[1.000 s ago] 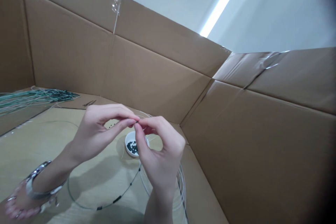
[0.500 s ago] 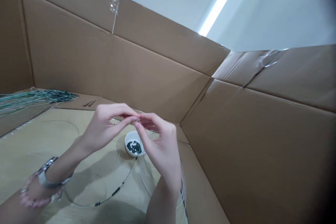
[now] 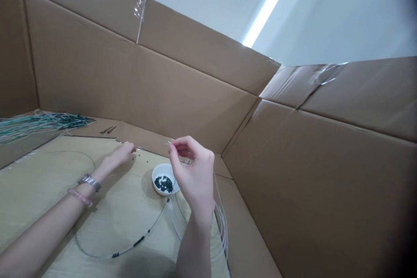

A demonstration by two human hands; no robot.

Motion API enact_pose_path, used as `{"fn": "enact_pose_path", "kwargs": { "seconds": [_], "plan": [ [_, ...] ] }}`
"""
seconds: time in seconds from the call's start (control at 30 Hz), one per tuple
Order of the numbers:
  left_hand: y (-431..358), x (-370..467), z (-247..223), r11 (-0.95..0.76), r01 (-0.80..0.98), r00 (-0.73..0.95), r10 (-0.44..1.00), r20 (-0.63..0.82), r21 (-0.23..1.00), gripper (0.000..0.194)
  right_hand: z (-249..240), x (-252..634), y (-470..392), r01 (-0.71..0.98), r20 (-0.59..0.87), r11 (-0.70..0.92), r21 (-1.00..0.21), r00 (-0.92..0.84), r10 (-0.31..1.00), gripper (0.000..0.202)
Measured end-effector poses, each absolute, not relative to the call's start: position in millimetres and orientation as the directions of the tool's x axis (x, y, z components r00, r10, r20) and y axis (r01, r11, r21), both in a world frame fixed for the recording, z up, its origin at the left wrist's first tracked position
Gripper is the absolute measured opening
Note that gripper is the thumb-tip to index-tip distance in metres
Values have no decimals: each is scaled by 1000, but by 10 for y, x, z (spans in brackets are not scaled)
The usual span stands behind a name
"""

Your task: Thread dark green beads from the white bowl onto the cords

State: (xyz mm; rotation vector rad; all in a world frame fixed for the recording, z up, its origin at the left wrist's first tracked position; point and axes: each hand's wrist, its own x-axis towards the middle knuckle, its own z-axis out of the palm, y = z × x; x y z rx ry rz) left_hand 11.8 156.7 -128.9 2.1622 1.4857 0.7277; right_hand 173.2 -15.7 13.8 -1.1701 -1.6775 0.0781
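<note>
Bright ceiling strip light (image 3: 270,4) glares; corners vignetted, edges warped.

Bare arms; silver watch (image 3: 88,180) and pink bracelet (image 3: 79,197).

no readable text, labels, brands or numbers, cardboard walls (image 3: 182,82) plain

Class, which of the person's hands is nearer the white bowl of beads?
Right. The right hand hovers just beside the white bowl; the left hand is farther off.
</note>
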Motion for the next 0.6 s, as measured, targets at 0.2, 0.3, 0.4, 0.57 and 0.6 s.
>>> {"fn": "enact_pose_path", "kwargs": {
  "seconds": [0.2, 0.3, 0.4, 0.57, 0.6],
  "plan": [
    [1704, 67, -1734, -240, 818, 277, 961, 8, 522, 25, 154, 1732, -210, 597, 729, 574, -561, 26, 684, 9],
    [1671, 110, -1784, -230, 815, 267, 964, 8, 531, 26, 154, 1726, -216, 595, 732, 579, -557, 24, 680, 9],
    [1612, 146, -1807, -210, 796, 241, 970, 22, 568, 27, 157, 1717, -217, 589, 732, 584, -558, 18, 681, 9],
    [1604, 180, -1656, -235, 654, 240, 966, 97, 719, 24, 160, 1714, -218, 593, 740, 586, -552, 24, 673, 11],
    [1610, 190, -1564, -257, 601, 247, 960, 130, 757, 23, 160, 1715, -220, 597, 746, 587, -547, 30, 665, 11]
  ]
}}
